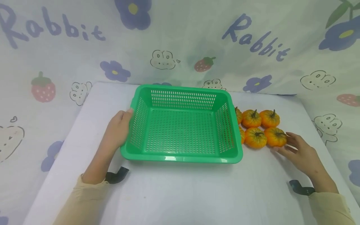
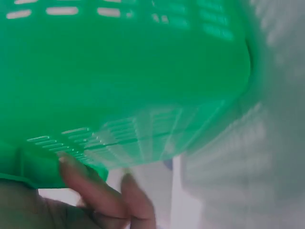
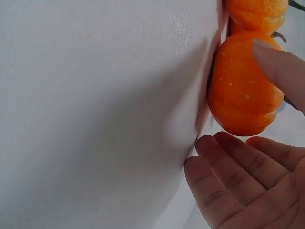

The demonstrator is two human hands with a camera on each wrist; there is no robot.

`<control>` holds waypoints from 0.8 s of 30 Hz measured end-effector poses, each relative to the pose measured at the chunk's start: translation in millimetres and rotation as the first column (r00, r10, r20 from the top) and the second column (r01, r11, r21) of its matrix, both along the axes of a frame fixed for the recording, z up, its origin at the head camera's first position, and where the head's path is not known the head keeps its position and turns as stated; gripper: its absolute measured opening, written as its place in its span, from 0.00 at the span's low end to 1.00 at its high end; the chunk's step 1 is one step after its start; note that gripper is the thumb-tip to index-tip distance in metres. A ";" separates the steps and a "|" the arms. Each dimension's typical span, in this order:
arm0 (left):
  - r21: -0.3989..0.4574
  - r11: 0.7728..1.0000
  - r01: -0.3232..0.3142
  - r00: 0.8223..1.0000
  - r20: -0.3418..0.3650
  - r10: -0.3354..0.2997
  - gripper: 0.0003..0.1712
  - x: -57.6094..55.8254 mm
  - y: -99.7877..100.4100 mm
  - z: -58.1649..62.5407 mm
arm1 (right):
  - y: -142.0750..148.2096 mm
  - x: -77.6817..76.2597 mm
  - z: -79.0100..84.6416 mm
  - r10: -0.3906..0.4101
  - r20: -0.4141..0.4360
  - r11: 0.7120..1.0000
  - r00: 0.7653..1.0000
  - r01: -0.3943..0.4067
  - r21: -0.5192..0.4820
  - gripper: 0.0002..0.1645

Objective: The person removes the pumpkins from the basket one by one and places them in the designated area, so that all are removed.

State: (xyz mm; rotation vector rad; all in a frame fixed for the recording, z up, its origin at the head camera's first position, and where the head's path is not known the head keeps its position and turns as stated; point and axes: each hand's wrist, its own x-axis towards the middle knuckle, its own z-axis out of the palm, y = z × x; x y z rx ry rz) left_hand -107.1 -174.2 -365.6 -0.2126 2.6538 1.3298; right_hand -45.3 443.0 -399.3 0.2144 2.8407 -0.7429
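A green plastic basket (image 1: 180, 157) with slotted walls and floor stands in the middle, nothing inside it. My left hand (image 1: 117, 129) grips its left rim, thumb on top; in the left wrist view the fingers (image 2: 95, 193) curl beneath the rim. Several small orange pumpkins (image 1: 255, 138) with dark stems sit in two rows to the basket's right, the leftmost partly hidden behind its wall. Beside the nearest right-hand pumpkin (image 3: 245, 81) is my right hand (image 1: 302, 154). Its thumb is at the pumpkin's near side and its loosely bent fingers are around the outer side, not closed on it.
A white cloth covers the table (image 1: 180, 193). Behind it and at both sides hangs a curtain (image 1: 180, 37) printed with rabbits, strawberries and flowers. Black straps (image 1: 301, 188) stick out at both wrists.
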 end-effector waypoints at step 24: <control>-0.572 0.816 0.079 0.808 -0.442 -0.389 0.46 40.5 -89.5 1.2 | -7.8 12.4 39.6 0.303 -0.274 0.871 0.913 -0.148 0.469 0.68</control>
